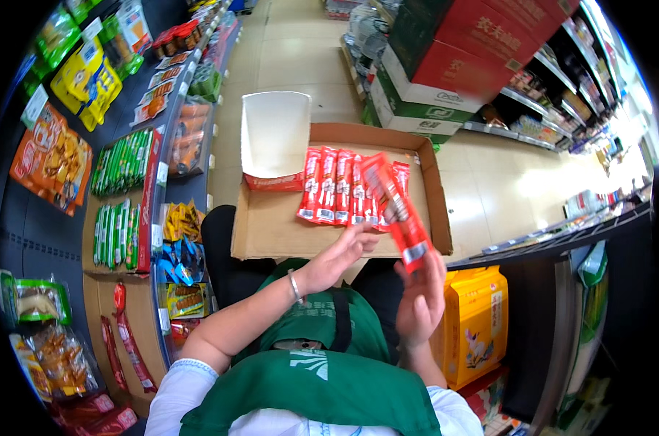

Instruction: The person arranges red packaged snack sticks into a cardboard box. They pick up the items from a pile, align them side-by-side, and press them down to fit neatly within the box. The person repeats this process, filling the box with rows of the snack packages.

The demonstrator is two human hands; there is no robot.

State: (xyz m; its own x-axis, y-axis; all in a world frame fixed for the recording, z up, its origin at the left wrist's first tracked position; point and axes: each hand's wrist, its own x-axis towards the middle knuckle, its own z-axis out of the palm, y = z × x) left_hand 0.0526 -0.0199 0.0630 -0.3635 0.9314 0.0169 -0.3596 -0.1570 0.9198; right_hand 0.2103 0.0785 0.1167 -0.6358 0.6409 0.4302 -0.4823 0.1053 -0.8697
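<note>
A shallow cardboard tray [264, 234] rests across my lap. Several slim red snack packets [326, 185] lie side by side in it. One more red packet [397, 210], slightly blurred, is tilted above the right part of the row. My right hand [422, 305] has its lower end at the fingertips. Over the tray's near edge is my left hand [337, 259], a bracelet [295, 286] on its wrist. Its fingers stretch towards the packets, apart and with nothing in them. A white-lined red carton [277, 133] stands at the tray's far left.
Shelves on my left hold a carton of green packets [119, 163], another carton with a few red sausages [130, 340] and hanging snack bags [54, 158]. Stacked drink cartons [449, 71] rise beyond the tray. A yellow package [476, 327] stands close by my right arm.
</note>
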